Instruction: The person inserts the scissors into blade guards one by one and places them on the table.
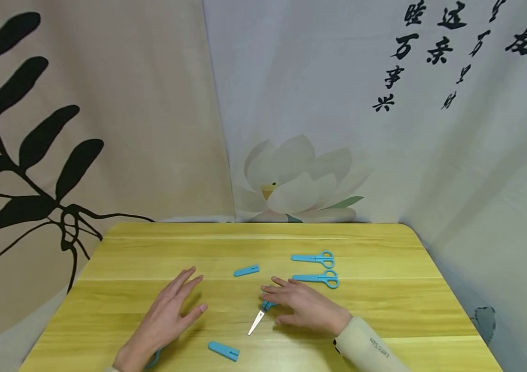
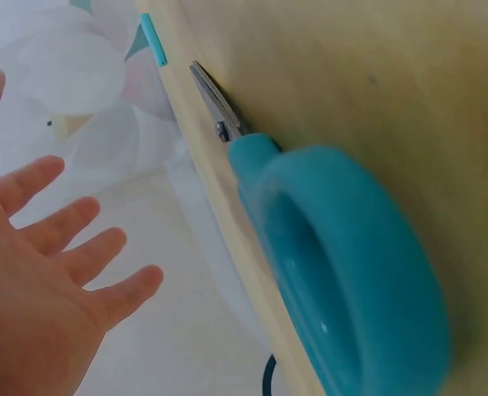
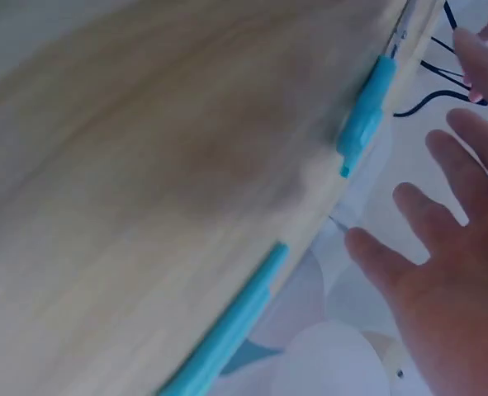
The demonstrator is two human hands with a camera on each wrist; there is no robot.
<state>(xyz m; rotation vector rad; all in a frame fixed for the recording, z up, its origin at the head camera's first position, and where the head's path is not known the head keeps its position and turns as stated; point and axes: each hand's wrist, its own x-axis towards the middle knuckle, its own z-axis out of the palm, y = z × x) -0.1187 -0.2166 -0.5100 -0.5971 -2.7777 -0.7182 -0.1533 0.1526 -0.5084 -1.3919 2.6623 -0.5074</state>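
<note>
- One pair of bare-bladed scissors [image 1: 261,315] is lying handles-first beneath the nearer right hand [image 1: 307,306], tips pointing near-left.
- That grip is standing apart, holding nothing.

The left hand [image 1: 166,312] is hovering nearer the tabletop's [image 1: 384,248] left edge, fingers [image 1: 177,283] stretching toward the far edge; the right hand [image 1: 307,306] is hovering nearer the right edge, fingers pointing leftward.
</note>
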